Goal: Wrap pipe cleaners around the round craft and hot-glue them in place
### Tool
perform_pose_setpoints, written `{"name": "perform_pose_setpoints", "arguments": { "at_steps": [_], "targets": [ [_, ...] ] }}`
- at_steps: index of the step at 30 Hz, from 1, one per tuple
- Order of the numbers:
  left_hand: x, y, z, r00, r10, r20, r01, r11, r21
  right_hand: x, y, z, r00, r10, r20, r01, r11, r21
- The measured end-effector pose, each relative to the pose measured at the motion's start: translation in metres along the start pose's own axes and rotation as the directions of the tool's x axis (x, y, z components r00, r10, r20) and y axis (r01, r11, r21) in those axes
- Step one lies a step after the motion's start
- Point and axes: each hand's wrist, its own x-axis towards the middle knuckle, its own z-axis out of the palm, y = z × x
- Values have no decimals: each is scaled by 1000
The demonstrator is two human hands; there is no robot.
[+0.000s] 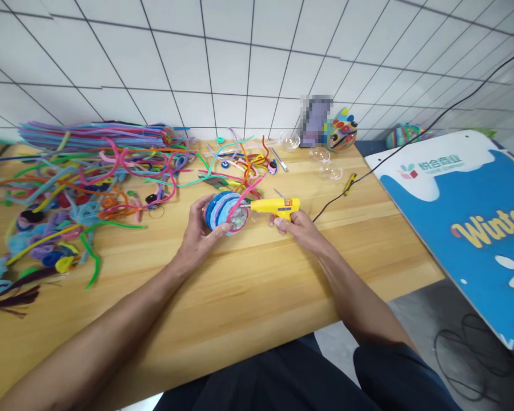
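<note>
My left hand [201,231] is closed around a clear ball wrapped in blue and pink pipe cleaners [223,212], held above the wooden table. Part of the ball's right side shows bare and see-through, and a loose pink pipe cleaner end [252,188] sticks up from it. In my right hand [297,227] is a yellow hot glue gun [278,206], gripped by its handle. Its nozzle points left and comes right up to the ball's upper right side; whether it touches cannot be made out. My right fingers partly hide the handle.
A tangle of coloured pipe cleaners [111,171] covers the table's left side, with a straight bundle [94,136] behind. Clear plastic half-balls [332,170], a finished-looking colourful ball [344,130] and a black cord [394,151] lie right. A printed blue board [437,188] stands beside the table.
</note>
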Motion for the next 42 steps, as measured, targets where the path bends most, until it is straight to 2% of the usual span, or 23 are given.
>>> {"name": "perform_pose_setpoints", "arguments": {
  "at_steps": [4, 10, 18, 25, 30, 35, 42],
  "targets": [
    [-4, 4, 2, 1000, 18, -19, -18, 1000, 13, -3, 3, 3, 999, 50, 19, -50, 999, 5],
    [-7, 6, 5, 1000, 15, 3, -15, 1000, -4, -3, 5, 0, 998, 61, 6, -61, 998, -12],
    [-2, -2, 4, 1000, 24, -1, -24, 1000, -19, -1, 5, -2, 1000, 6, -3, -7, 996, -91],
    [2, -2, 4, 1000, 8, 4, -8, 1000, -30, 1, 6, -5, 999, -24, -41, 19, 993, -118],
    [4, -1, 5, 1000, 13, 4, -13, 1000, -28, 2, 5, -5, 1000, -15, -3, 14, 992, -122],
    [4, -2, 5, 1000, 9, 12, -9, 1000, -27, 3, 5, -8, 999, -7, -35, 2, 991, -134],
    [4, 0, 6, 1000, 19, 25, -18, 999, -31, 1, 3, -6, 1000, -5, -12, 4, 996, -93]
  ]
}}
